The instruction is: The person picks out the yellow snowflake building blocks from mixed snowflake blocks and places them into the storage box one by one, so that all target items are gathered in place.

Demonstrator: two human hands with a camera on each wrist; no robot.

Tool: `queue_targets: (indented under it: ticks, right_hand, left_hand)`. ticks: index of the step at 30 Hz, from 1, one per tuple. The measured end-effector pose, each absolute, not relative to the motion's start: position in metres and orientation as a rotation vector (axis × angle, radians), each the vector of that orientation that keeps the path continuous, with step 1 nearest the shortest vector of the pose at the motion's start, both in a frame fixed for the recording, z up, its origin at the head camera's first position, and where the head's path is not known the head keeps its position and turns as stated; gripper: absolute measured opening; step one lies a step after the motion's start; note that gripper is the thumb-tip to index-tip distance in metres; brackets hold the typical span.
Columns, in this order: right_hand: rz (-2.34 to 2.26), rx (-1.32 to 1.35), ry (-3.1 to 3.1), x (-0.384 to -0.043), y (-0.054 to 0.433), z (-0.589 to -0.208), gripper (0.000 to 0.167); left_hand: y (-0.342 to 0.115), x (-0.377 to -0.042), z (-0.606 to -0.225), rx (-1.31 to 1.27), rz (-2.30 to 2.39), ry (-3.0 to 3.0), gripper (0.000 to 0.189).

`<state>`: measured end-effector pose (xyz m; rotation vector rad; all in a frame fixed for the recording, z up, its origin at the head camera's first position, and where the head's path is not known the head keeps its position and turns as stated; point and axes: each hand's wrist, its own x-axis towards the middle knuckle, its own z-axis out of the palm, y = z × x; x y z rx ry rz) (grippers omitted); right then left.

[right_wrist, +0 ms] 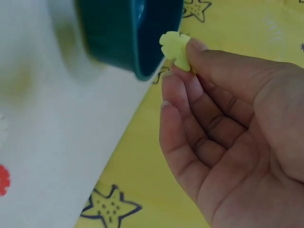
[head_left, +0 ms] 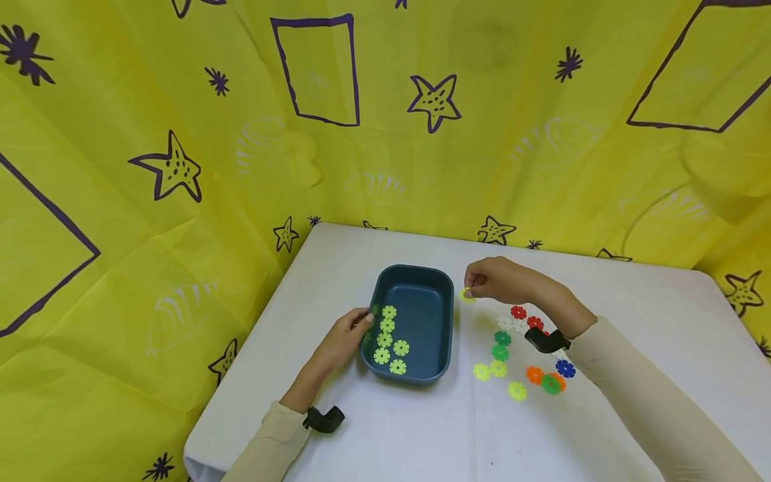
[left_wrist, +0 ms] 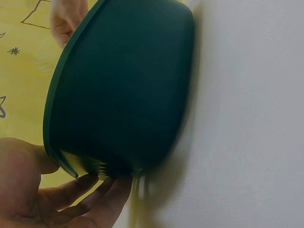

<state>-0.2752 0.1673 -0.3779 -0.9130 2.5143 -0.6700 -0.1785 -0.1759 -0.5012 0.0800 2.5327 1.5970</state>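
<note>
My left hand grips the left rim of a dark teal plastic tub; in the left wrist view the thumb lies over the edge and the fingers against the outer wall. Inside the tub, along its left side, lie several yellow-green snowflake discs. Just off the tub's right rim, above the table, my right hand pinches one yellow-green snowflake disc between thumb and forefinger. The right wrist view shows its notched edge, with part covered by the thumb.
Right of the tub, loose discs lie on the white table: red, green, yellow, orange, blue and white. The right forearm hides part of this group. A yellow patterned curtain hangs behind.
</note>
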Motion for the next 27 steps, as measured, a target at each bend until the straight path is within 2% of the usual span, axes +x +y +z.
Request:
queue_targets:
  ticks: [8, 27]
  right_hand:
    - [-0.658, -0.999, 2.467, -0.275, 0.124, -0.374, 0.012]
    - [-0.216, -1.021, 2.371, -0.276, 0.029, -0.406, 0.015]
  left_hand:
    - [-0.175, -0.178, -0.502, 0.095, 1.589, 2.542, 0.05]
    - [-0.176, -0.178, -0.502, 0.085, 1.593, 2.547, 0.05]
